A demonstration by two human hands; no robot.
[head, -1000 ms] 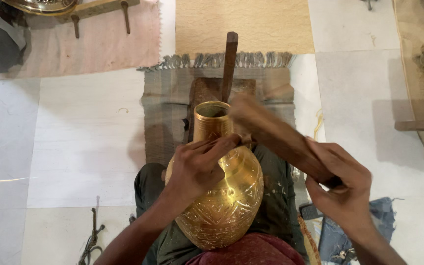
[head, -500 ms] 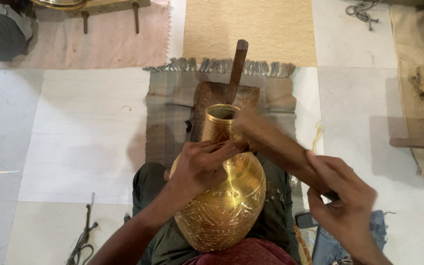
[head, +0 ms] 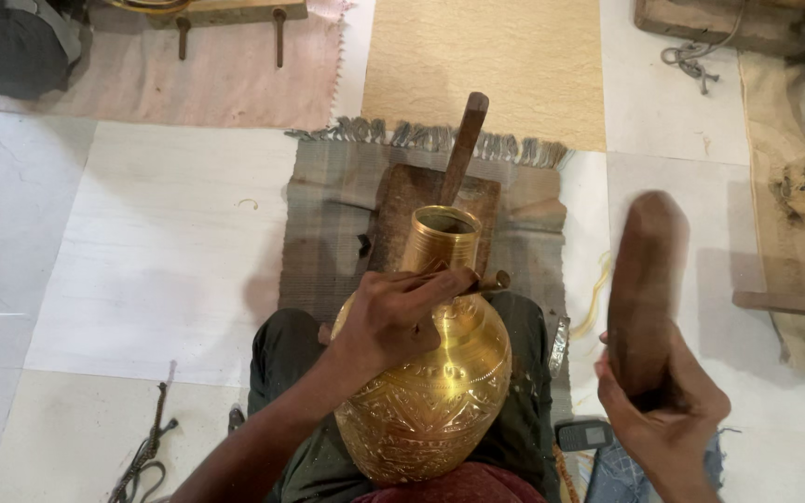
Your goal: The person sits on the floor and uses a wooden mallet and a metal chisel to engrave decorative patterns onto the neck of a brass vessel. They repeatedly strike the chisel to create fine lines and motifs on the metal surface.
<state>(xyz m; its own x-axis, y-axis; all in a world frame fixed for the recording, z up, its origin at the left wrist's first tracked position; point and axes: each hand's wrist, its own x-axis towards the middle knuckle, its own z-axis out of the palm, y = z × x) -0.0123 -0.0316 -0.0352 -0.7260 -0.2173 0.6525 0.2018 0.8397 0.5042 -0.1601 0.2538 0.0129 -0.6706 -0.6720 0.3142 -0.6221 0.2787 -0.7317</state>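
Brass vase [head: 426, 391]: round-bellied, polished, w/ engraved geometric bands on the lower body and a ribbed cylindrical neck, open mouth up; lies tilted on the person's lap, base toward the viewer, neck toward a wooden block. Left hand [head: 388, 317]: clenched over the vase shoulder, grasping a thin metal chisel [head: 477, 284] held roughly horizontal, tip against the base of the neck. Right hand [head: 663, 410]: closed around the lower end of a dark wooden mallet [head: 645, 279], a smooth, rounded club shape, raised upright well apart from the vase, to its right; slightly blurred. Dark green trousers [head: 281, 373] under the vase; red cloth [head: 458, 486] at its base. Beyond the neck: worn brown wooden block [head: 398, 210] w/ a slanted wooden stake [head: 463, 140] rising from it, both on a grey fringed mat [head: 323, 214]. Past that, a tan woven mat [head: 486, 65] and a pink cloth [head: 142, 79]. Floor [head: 142, 242]: pale tiles. Small dark phone-like device [head: 584, 435] just beside the right wrist. Twisted cord [head: 146, 447] on the floor at lower left.
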